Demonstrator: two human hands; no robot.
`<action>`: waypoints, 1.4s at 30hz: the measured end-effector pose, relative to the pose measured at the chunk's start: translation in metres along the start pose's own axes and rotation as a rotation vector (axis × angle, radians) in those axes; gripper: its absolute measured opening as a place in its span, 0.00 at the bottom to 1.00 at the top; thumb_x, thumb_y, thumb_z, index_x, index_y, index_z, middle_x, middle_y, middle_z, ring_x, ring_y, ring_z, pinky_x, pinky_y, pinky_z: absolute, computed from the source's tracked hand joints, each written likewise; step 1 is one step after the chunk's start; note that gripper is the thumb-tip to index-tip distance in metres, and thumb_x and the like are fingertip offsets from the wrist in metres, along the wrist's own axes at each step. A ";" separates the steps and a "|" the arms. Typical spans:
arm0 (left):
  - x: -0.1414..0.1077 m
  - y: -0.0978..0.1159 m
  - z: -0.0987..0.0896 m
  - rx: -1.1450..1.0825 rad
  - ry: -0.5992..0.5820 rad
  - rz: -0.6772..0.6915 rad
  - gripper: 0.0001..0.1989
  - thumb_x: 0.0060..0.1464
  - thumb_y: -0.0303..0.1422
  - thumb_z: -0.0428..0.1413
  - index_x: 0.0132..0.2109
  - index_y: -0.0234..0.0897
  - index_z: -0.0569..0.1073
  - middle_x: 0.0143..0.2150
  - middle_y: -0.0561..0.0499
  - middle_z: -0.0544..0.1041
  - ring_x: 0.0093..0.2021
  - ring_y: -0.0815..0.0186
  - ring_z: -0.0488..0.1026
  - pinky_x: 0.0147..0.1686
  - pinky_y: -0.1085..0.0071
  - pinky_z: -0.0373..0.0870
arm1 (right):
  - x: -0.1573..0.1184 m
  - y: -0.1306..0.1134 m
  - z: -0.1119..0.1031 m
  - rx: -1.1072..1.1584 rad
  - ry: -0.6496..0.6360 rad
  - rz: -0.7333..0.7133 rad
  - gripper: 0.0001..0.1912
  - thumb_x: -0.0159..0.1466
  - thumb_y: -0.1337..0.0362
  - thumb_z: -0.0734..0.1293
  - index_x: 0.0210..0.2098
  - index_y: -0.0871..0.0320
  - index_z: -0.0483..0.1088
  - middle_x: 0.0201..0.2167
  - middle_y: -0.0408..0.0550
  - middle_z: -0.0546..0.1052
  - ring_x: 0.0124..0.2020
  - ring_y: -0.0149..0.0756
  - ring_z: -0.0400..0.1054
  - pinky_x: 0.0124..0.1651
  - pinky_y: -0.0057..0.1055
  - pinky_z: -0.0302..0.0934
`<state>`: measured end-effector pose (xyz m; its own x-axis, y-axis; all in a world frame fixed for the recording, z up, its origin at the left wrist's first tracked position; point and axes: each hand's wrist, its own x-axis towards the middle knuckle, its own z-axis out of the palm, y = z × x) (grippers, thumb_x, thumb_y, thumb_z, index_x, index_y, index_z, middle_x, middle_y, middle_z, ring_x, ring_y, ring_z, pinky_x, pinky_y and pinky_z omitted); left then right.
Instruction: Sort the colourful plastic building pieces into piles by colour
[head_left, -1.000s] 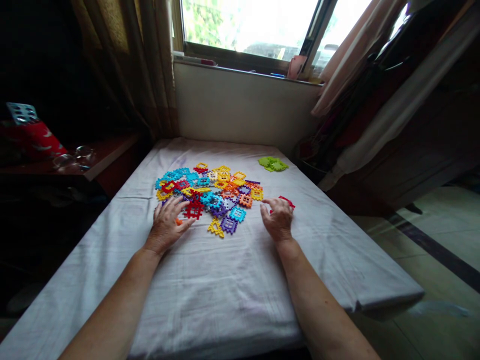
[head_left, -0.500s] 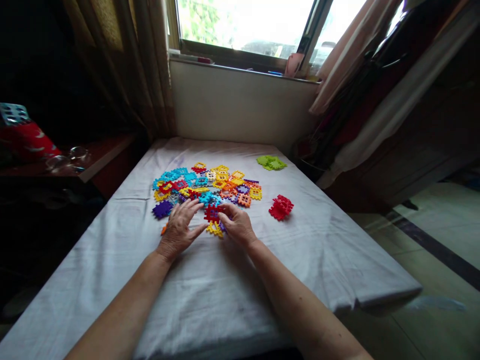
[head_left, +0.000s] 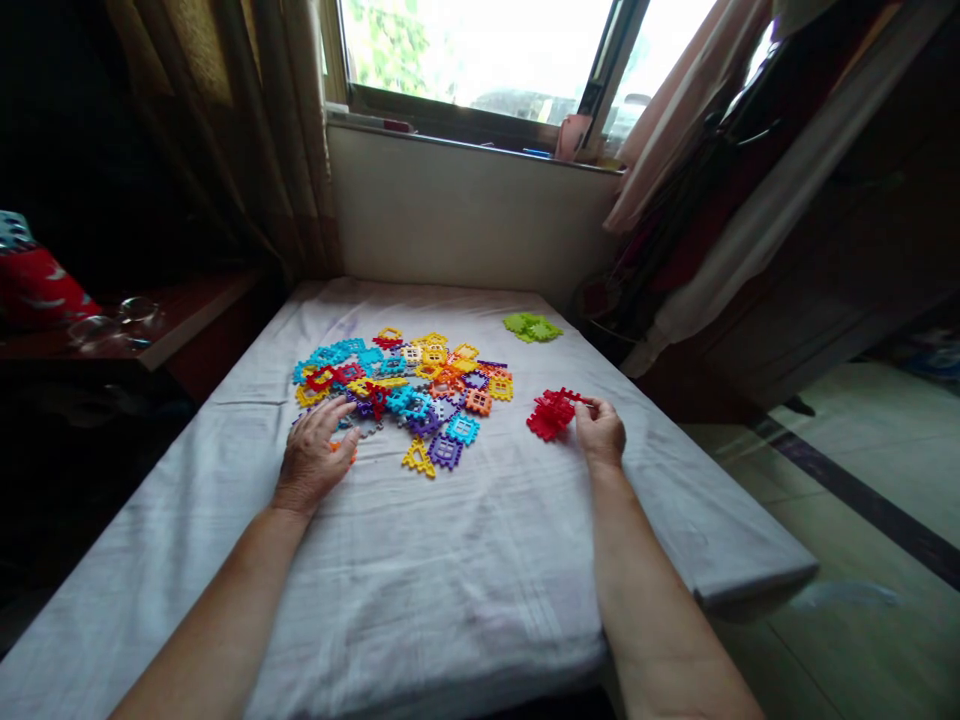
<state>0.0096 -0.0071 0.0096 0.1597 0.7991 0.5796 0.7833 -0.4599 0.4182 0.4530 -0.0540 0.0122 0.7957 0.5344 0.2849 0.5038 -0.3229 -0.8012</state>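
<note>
A mixed heap of flat notched plastic pieces, among them a blue one (head_left: 463, 429), a purple one (head_left: 445, 450) and a yellow triangle (head_left: 419, 457), lies on the cloth-covered table (head_left: 450, 560). My left hand (head_left: 313, 455) rests at the heap's near left edge, fingers apart, partly over an orange piece. Out to the right, my right hand (head_left: 600, 430) pinches a red piece (head_left: 576, 396) by its edge, at the top of a small red pile (head_left: 549, 416). Green pieces (head_left: 532, 327) form a separate pile near the far right corner.
Beyond the table are a wall (head_left: 465, 215) and a window with small items on its sill. On the left, a dark side table (head_left: 187, 325) holds glasses and a red object (head_left: 41, 287). Clothes (head_left: 712, 250) hang at the right.
My right hand has carried the red piece from the heap rightward to the red pile. My left hand has moved a little left. The view has shifted slightly.
</note>
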 end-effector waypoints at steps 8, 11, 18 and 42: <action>0.002 -0.015 -0.002 -0.009 0.037 -0.058 0.20 0.58 0.42 0.52 0.52 0.39 0.76 0.57 0.43 0.77 0.58 0.54 0.73 0.62 0.56 0.67 | -0.005 0.003 0.007 -0.122 0.020 -0.111 0.24 0.61 0.57 0.59 0.46 0.65 0.77 0.45 0.64 0.79 0.45 0.50 0.71 0.51 0.44 0.64; 0.003 -0.018 -0.003 -0.002 0.049 -0.082 0.20 0.57 0.43 0.52 0.51 0.38 0.77 0.56 0.42 0.77 0.57 0.55 0.74 0.62 0.56 0.68 | -0.014 -0.010 0.006 -0.181 0.062 -0.209 0.21 0.62 0.59 0.60 0.45 0.64 0.78 0.46 0.63 0.77 0.48 0.51 0.69 0.53 0.46 0.62; 0.002 -0.020 -0.001 0.000 0.048 -0.143 0.19 0.56 0.42 0.52 0.49 0.38 0.78 0.55 0.43 0.79 0.56 0.55 0.75 0.61 0.57 0.68 | -0.082 -0.092 0.047 -0.105 -0.250 -0.793 0.12 0.66 0.63 0.62 0.40 0.54 0.79 0.46 0.52 0.78 0.48 0.43 0.68 0.54 0.39 0.59; 0.002 -0.025 -0.007 -0.033 0.054 -0.209 0.17 0.58 0.41 0.50 0.48 0.39 0.77 0.54 0.44 0.78 0.57 0.57 0.74 0.62 0.58 0.67 | -0.153 -0.176 0.110 0.034 -0.605 -0.774 0.10 0.66 0.67 0.63 0.38 0.54 0.76 0.39 0.47 0.80 0.42 0.37 0.72 0.48 0.32 0.62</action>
<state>-0.0140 0.0026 0.0054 -0.0370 0.8571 0.5139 0.7761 -0.2993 0.5550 0.2054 0.0069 0.0518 -0.0610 0.9019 0.4275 0.7961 0.3024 -0.5242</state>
